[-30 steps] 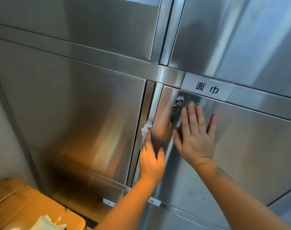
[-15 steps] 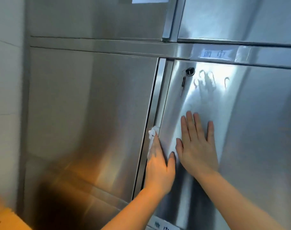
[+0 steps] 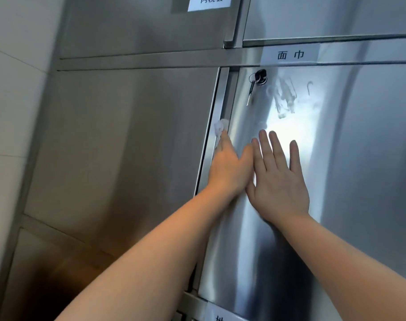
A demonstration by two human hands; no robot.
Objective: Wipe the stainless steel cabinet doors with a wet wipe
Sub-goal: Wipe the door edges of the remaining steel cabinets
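A stainless steel cabinet door (image 3: 350, 172) fills the right half of the view, with a fading handprint near its top. My right hand (image 3: 278, 181) lies flat on this door, fingers straight and spread. My left hand (image 3: 227, 167) presses a crumpled white wet wipe (image 3: 221, 128) into the vertical gap along the door's left edge; only the top of the wipe shows above the fingertips. The neighbouring steel door (image 3: 128, 144) is to the left.
A key with a ring hangs from the lock (image 3: 258, 77) at the door's upper left. White paper labels (image 3: 290, 54) are stuck on the frame above and below. Upper doors sit above the horizontal rail. A white tiled wall (image 3: 14, 89) borders the cabinet on the left.
The view has tilted up, so the boxes at lower left are gone. My right hand slid down from beside the lock, leaving a handprint. My left hand stays at the door's edge with the wipe.
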